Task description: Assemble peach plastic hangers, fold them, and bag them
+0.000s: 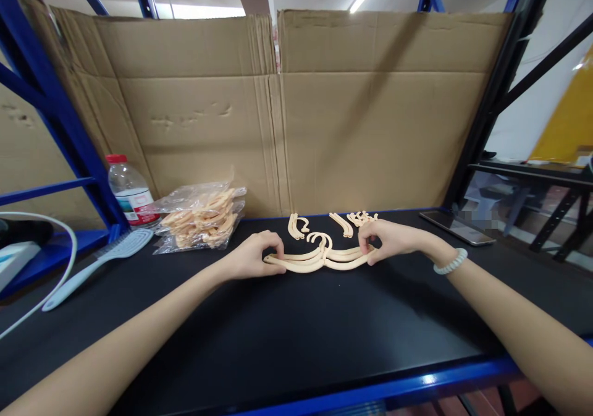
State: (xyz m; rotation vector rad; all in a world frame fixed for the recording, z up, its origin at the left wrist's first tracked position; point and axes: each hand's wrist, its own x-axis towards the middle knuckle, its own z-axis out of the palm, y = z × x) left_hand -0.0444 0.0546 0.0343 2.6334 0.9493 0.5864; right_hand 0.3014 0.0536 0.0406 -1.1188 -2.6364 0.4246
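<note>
Hangers (pixel 319 261) on shelf (pixel 296 335), left hand (pixel 254 256), right hand (pixel 388 238) pinching ends

left hand (pixel 254 256): bare, forearm uncovered
right hand (pixel 388 240): bare, forearm uncovered
right wrist: white coiled band (pixel 450 262)

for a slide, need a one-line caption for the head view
Left hand and right hand grip the ends of stacked cream hangers on a black shelf.

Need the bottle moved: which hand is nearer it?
Left. The left hand grips the hangers at the end toward the bottle; the right hand grips the opposite end, farther off.
</note>
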